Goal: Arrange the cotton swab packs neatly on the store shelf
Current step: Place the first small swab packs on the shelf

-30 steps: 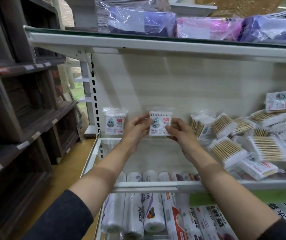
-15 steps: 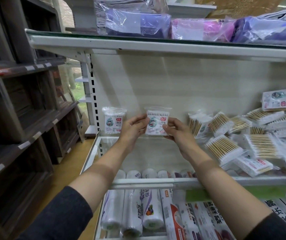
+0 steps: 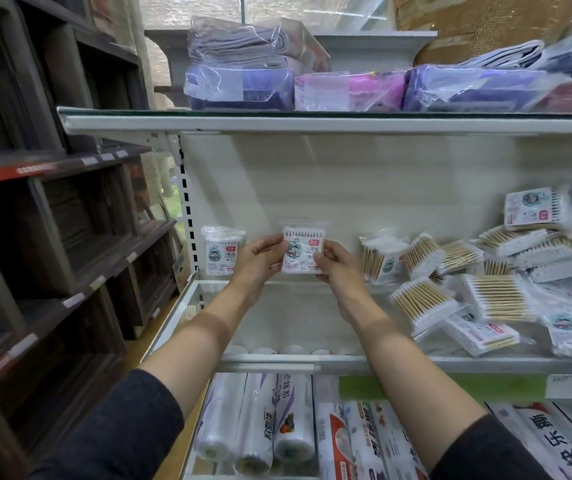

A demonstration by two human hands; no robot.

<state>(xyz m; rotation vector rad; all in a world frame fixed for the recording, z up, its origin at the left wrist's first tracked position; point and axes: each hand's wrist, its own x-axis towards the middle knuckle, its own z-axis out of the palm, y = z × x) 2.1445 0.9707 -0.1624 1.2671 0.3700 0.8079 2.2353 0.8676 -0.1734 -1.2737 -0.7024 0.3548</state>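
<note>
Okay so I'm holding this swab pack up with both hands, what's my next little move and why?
Probably set the held pack down upright against the back wall, just right of the standing pack. Both your left hand and right hand pinch its sides, label facing you, and the loose pile still waits on the right.

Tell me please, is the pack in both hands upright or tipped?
Upright: the pack stands label forward, swab tips along its top edge.
</note>
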